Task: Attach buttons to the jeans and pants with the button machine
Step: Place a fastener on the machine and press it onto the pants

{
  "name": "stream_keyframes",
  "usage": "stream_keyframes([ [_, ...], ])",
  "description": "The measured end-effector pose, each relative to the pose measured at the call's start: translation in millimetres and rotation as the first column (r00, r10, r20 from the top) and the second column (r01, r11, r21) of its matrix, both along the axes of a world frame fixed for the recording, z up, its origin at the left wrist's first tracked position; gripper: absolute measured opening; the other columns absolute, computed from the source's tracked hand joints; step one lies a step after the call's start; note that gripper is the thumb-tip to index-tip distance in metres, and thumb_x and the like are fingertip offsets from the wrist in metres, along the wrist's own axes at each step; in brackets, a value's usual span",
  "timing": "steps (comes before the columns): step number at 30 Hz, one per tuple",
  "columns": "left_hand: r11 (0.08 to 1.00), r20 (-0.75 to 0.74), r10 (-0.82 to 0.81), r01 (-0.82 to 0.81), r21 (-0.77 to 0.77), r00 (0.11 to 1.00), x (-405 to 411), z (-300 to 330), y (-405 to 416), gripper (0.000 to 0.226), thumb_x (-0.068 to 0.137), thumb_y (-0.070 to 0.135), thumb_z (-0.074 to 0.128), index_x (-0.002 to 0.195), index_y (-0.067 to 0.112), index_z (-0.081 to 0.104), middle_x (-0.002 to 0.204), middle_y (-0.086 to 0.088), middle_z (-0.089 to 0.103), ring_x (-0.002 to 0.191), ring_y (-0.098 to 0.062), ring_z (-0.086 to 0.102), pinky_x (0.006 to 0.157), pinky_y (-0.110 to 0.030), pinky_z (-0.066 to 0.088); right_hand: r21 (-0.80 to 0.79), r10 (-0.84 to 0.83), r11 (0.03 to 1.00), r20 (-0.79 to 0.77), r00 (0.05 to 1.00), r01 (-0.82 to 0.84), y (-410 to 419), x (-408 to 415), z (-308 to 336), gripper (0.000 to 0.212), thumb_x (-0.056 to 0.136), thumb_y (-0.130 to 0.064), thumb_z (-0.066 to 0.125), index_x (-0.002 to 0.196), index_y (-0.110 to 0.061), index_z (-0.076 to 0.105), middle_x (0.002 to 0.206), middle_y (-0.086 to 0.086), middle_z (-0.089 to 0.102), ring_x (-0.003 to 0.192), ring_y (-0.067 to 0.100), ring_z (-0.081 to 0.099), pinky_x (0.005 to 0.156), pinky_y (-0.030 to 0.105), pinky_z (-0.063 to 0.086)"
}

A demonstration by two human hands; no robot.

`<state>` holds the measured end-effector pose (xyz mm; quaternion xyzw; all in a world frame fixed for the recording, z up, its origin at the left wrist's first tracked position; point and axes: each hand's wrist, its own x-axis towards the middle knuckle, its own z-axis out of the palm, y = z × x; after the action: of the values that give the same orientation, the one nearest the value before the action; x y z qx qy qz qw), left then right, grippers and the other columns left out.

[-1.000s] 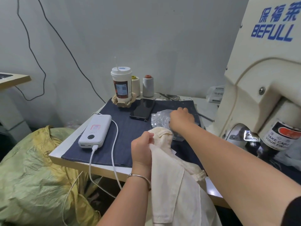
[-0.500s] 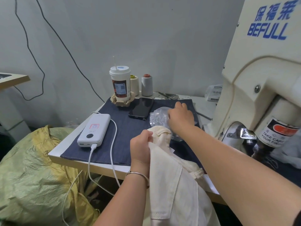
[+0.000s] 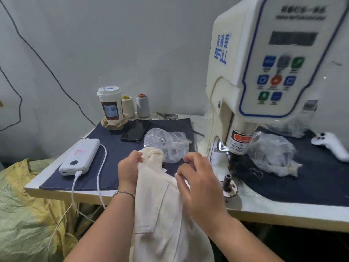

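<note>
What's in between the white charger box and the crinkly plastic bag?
In the head view, bare dark blue cloth fills most of the stretch between the power bank and the plastic bag. The black phone sits just behind that line.

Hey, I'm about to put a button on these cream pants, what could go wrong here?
1. Right hand hovers close to the button machine punch; fingers might get caught.
2. Left hand grips the cream pants bunched; the button may land crooked.
3. Phone beside the plastic bag could get knocked.
</note>
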<state>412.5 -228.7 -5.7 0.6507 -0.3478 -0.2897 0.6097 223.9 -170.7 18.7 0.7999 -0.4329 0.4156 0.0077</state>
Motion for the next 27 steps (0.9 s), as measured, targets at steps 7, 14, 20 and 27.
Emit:
stream_keyframes([
  [7,1.000,-0.055,0.020,-0.019,0.022,0.998,4.6,-5.2,-5.4,0.020,0.098,-0.003,0.047,0.109,-0.005,0.063,0.097,-0.017,0.055,0.089,-0.029,0.044,0.062,-0.028,0.031,-0.097,-0.151,0.985,-0.079,0.985,0.143,34.1,-138.0,-13.5,0.008,0.086,-0.014,0.064,0.079,-0.013,0.062,0.090,-0.005,0.057,0.081,0.011,0.052,0.071,0.021,0.044],
  [14,0.997,0.070,0.050,-0.054,0.052,0.996,7.9,-14.1,-9.6,0.010,0.098,0.001,0.049,0.097,0.000,0.059,0.096,-0.016,0.053,0.089,-0.026,0.037,0.049,-0.002,0.029,0.059,-0.258,0.945,-0.468,0.845,0.321,-39.7,-217.9,-20.9,0.013,0.097,-0.017,0.053,0.098,-0.011,0.064,0.097,0.003,0.060,0.090,0.024,0.057,0.065,0.032,0.043],
  [20,0.998,0.325,0.019,-0.039,0.057,0.945,11.0,-21.6,-10.7,0.011,0.096,-0.004,0.050,0.099,0.000,0.059,0.097,-0.017,0.054,0.090,-0.027,0.041,0.053,0.000,0.028,-0.004,-0.165,0.980,-0.580,0.798,0.200,-64.4,-226.9,-29.8,0.015,0.072,-0.008,0.081,0.081,-0.015,0.071,0.075,0.003,0.061,0.068,0.025,0.060,0.045,0.027,0.035],
  [27,0.997,0.446,0.017,-0.049,0.061,0.895,21.5,-30.4,-16.3,0.011,0.099,0.002,0.050,0.102,0.003,0.060,0.102,-0.021,0.058,0.093,-0.031,0.047,0.080,-0.032,0.032,0.146,-0.157,0.964,-0.356,0.921,0.221,-66.8,-235.8,-47.6,0.010,0.091,-0.016,0.064,0.091,-0.013,0.073,0.090,-0.002,0.057,0.093,0.020,0.053,0.066,0.030,0.046],
])
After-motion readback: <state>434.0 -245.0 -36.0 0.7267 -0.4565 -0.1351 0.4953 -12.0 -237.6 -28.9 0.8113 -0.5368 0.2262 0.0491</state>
